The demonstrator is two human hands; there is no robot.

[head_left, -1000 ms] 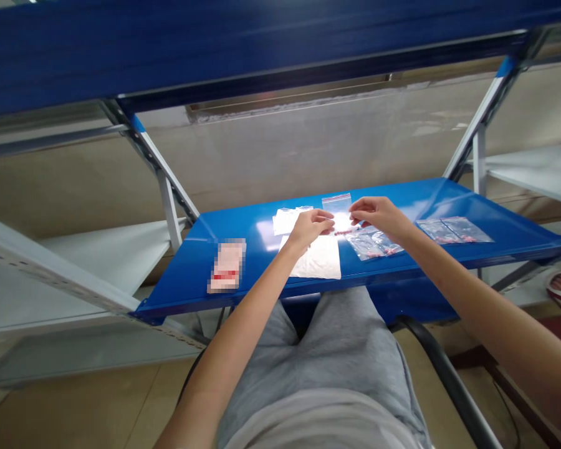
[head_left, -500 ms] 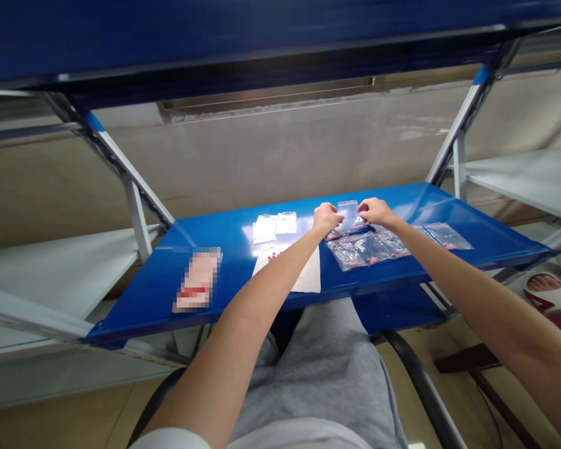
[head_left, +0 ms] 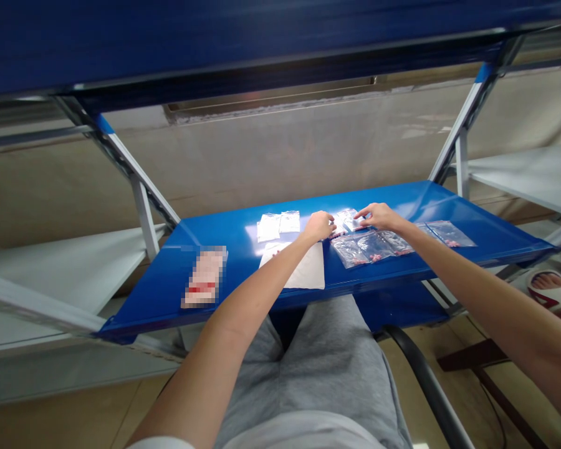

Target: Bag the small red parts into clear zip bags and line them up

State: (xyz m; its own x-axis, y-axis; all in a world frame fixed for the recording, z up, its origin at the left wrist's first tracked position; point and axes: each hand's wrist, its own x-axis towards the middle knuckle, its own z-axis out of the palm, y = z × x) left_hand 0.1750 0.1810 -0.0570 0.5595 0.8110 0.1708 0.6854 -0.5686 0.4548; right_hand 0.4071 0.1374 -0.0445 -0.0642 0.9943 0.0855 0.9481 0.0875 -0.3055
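A clear zip bag (head_left: 350, 218), shiny with glare, lies flat on the blue table between my two hands. My right hand (head_left: 379, 217) is at the bag's right side, fingers apart and fingertips on or just over it. To its left, my left hand (head_left: 320, 226) has loosely parted fingers beside another clear bag (head_left: 337, 228). Nearer me is a row of clear zip bags (head_left: 375, 247) with small reddish pieces inside. A white cloth or sheet (head_left: 308, 268) with a few reddish pieces lies partly under my left forearm.
Two white packets (head_left: 268, 227) lie left of my left hand. A blurred-out flat item (head_left: 204, 277) is at the table's left. The blue table (head_left: 159, 293) sits between metal posts, with a blue shelf (head_left: 262, 43) overhead. Another person's foot (head_left: 548, 280) shows at right.
The clear bag that was held upright between both hands now lies flat on the table. My left hand has lowered slightly and both hands' fingers have loosened. The view shifted a little.
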